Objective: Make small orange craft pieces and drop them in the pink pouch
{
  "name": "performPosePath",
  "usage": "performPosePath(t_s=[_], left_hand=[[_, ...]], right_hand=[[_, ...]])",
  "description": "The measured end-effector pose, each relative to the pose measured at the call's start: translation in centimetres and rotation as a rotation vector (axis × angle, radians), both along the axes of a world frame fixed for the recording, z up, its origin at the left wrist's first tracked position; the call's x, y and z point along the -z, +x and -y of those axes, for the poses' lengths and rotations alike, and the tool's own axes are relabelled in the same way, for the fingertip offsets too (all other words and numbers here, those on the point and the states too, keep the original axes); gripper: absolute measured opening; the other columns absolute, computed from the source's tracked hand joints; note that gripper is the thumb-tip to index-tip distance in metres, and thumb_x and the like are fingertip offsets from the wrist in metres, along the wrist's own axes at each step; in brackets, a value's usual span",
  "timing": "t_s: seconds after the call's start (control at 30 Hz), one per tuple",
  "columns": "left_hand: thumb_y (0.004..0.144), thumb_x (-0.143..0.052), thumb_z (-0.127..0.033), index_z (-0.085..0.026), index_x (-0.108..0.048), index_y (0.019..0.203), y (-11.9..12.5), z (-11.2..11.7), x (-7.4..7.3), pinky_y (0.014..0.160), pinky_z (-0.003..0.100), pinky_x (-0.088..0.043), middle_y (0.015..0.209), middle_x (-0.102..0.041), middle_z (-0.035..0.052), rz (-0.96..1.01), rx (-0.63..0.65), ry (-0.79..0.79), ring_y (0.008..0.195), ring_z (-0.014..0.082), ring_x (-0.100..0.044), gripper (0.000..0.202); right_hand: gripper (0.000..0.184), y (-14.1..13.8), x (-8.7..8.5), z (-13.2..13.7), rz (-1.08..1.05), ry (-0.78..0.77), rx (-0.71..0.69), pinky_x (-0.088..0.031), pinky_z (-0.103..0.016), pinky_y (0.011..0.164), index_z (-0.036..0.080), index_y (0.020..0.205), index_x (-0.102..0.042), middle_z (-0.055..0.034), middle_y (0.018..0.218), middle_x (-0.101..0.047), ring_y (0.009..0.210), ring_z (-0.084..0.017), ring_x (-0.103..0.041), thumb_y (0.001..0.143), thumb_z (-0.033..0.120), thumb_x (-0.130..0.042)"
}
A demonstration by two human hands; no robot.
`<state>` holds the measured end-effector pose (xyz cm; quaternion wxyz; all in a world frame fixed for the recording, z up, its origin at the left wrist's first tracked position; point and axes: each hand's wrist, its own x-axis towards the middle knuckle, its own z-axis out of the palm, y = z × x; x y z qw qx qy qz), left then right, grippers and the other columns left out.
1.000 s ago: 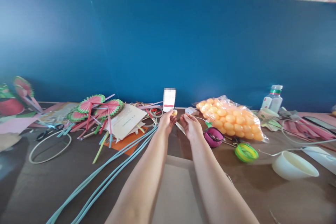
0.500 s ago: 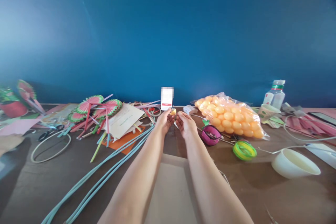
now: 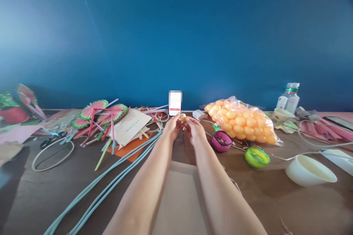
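Observation:
A small round yellow piece [image 3: 182, 117] is held up at the centre, just in front of a propped phone [image 3: 175, 103] with a lit screen. My left hand [image 3: 172, 127] pinches it from the left side. From the right, the fingertips of my right hand [image 3: 194, 129] press together against the same piece. Its finer details are too small to make out. To the right of my right hand sits a purple pouch [image 3: 221, 141] filled with small bits, with a white box [image 3: 199, 114] behind it.
A clear bag of orange balls [image 3: 242, 121] lies at right, with a yellow-green coil [image 3: 257, 157], a white bowl [image 3: 310, 170] and a bottle [image 3: 288, 99]. Paper fans [image 3: 95, 109], white papers [image 3: 129, 126], scissors [image 3: 53, 138] and light-blue tubes [image 3: 110, 180] cover the left. A blue panel [image 3: 176, 36] stands behind.
My right hand has moved slightly left and up, so its fingertips now meet the yellow piece. My left hand has kept its hold on it.

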<state>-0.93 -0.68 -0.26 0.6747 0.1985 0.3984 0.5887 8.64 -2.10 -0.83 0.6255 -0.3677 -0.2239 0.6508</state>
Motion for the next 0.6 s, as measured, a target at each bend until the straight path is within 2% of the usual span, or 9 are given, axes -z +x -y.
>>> performPosePath(t_s=[0.37,0.6], left_hand=[[0.091,-0.056,-0.031,-0.012,-0.064,0.086,0.05,0.03,0.02,0.053,0.019,-0.048,0.066,-0.063,0.0043,0.034,0.029,0.051,0.055,0.01,-0.06,0.022],[0.085,-0.066,-0.041,-0.012,-0.064,0.081,0.1,-0.15,0.34,0.054,0.02,-0.047,0.065,-0.062,0.004,0.006,0.055,0.081,0.054,0.0098,-0.058,0.029]], right_hand=[[0.015,0.08,-0.06,0.03,-0.031,0.045,0.012,-0.043,-0.011,0.038,0.02,0.074,-0.066,0.0058,0.061,-0.066,0.044,-0.004,-0.051,0.068,0.019,-0.08],[0.018,0.1,-0.26,0.06,-0.057,0.062,0.003,-0.041,-0.012,0.038,0.02,0.075,-0.066,0.0061,0.063,-0.066,0.044,-0.004,-0.051,0.065,0.02,-0.081]])
